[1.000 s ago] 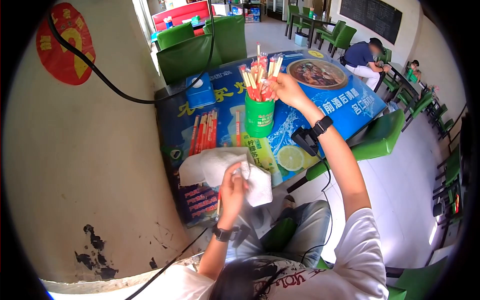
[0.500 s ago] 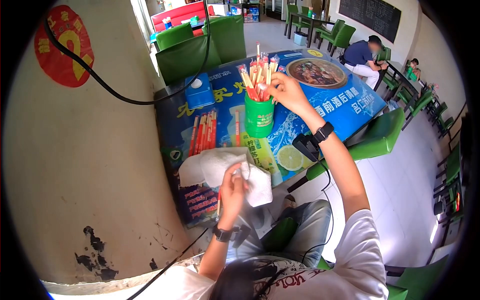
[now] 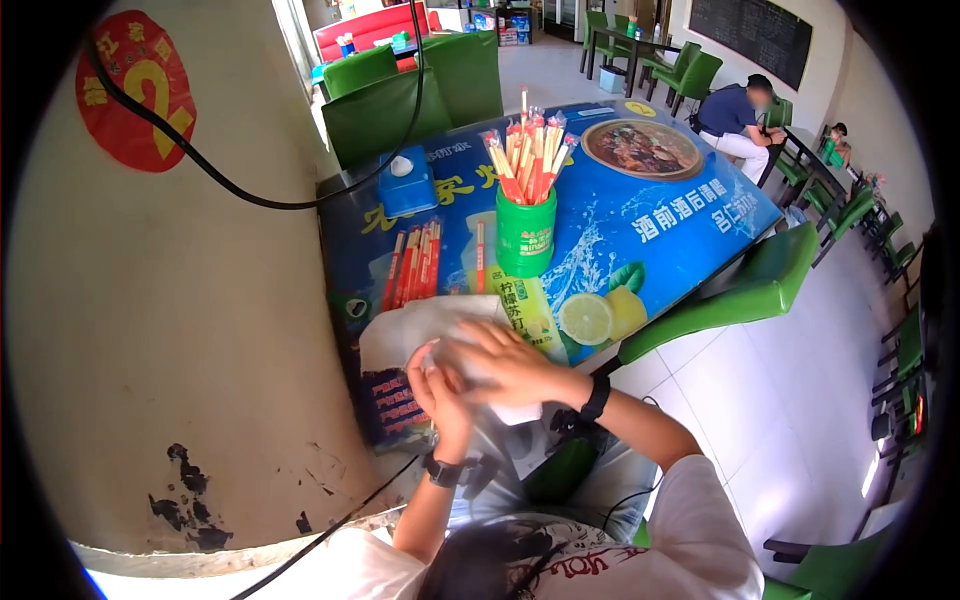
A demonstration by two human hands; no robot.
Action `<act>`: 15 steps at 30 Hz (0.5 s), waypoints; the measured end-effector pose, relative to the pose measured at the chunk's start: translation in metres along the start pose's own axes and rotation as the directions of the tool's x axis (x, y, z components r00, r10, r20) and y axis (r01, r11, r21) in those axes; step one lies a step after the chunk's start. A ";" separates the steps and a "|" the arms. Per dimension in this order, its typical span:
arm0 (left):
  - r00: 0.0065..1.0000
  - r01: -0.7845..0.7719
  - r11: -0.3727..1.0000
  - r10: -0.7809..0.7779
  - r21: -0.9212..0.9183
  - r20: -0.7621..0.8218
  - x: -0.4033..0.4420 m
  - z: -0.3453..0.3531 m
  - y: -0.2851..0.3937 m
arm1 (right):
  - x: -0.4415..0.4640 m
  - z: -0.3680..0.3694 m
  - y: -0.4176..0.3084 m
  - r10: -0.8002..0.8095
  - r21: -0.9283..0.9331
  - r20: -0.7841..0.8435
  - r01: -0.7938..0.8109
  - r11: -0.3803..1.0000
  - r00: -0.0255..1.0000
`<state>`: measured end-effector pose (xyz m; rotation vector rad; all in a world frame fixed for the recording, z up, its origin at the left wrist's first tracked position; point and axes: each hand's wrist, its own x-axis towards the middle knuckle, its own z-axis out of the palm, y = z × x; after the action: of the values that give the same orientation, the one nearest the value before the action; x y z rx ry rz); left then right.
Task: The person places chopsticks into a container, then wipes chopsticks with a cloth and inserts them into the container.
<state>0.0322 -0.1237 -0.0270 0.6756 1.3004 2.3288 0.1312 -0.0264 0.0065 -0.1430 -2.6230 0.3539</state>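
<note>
A person's blurred right hand [image 3: 508,366] and curled left hand [image 3: 440,397] sit close over a white cloth [image 3: 395,338], their grip impossible to tell; work looks partway, with wrapped chopsticks [image 3: 527,165] standing in a green holder [image 3: 525,240], loose chopsticks [image 3: 428,262] lying nearby on the tabletop [image 3: 590,235]

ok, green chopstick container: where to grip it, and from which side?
Probably mid-wall on the green container, from the person's right: it stands upright with a rounded side to wrap around. Wrapped chopsticks crowd its top, and a single packet lies to its left, while printed tabletop shows on its right.
</note>
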 end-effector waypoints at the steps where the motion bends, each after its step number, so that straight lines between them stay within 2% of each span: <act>1: 1.000 -0.008 1.000 0.008 -0.005 -0.014 -0.001 0.001 0.003 | -0.001 0.000 -0.005 0.011 -0.021 -0.019 -0.012 1.000 1.000; 4: 0.999 -0.042 0.999 0.042 -0.006 -0.028 -0.001 0.002 0.001 | -0.004 0.006 -0.001 0.142 0.135 0.008 -0.142 0.981 0.990; 5: 0.998 -0.050 0.999 0.050 -0.002 -0.025 -0.002 0.003 0.000 | -0.003 0.008 0.002 0.170 0.220 -0.099 -0.145 0.965 0.980; 7: 0.999 -0.039 0.999 0.039 0.037 -0.004 -0.004 0.007 0.004 | -0.003 0.018 0.009 0.303 0.401 -0.177 -0.213 0.891 0.936; 8: 0.999 -0.033 0.998 0.033 0.057 0.004 -0.005 0.007 0.006 | -0.005 0.026 0.013 0.371 0.490 -0.203 -0.234 0.840 0.906; 9: 0.999 -0.049 0.997 0.048 0.059 0.017 -0.005 0.008 0.006 | -0.010 0.036 0.019 0.562 0.635 -0.227 -0.317 0.705 0.795; 10: 0.998 -0.062 0.996 0.061 0.062 0.029 -0.004 0.008 0.007 | -0.013 0.042 0.034 0.659 0.810 -0.192 -0.262 0.525 0.727; 12: 0.999 -0.042 0.996 0.039 0.078 0.034 -0.005 0.014 0.013 | -0.024 0.039 0.046 0.795 0.947 -0.163 -0.133 0.291 0.584; 13: 0.997 -0.068 0.987 0.062 0.146 0.051 -0.004 0.013 0.009 | -0.026 0.018 0.033 0.833 0.987 -0.115 -0.032 0.157 0.541; 14: 0.994 -0.098 0.972 0.085 0.214 0.070 -0.002 0.012 0.005 | -0.032 0.013 0.030 0.841 0.973 -0.230 0.114 0.199 0.489; 15: 0.992 -0.112 0.953 0.088 0.281 0.095 -0.002 0.014 0.002 | -0.041 0.005 0.028 0.877 0.972 -0.230 0.139 0.188 0.423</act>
<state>0.0418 -0.1161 -0.0198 0.9368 1.6172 2.1832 0.1657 -0.0070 -0.0244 -0.5532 -0.9444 1.5732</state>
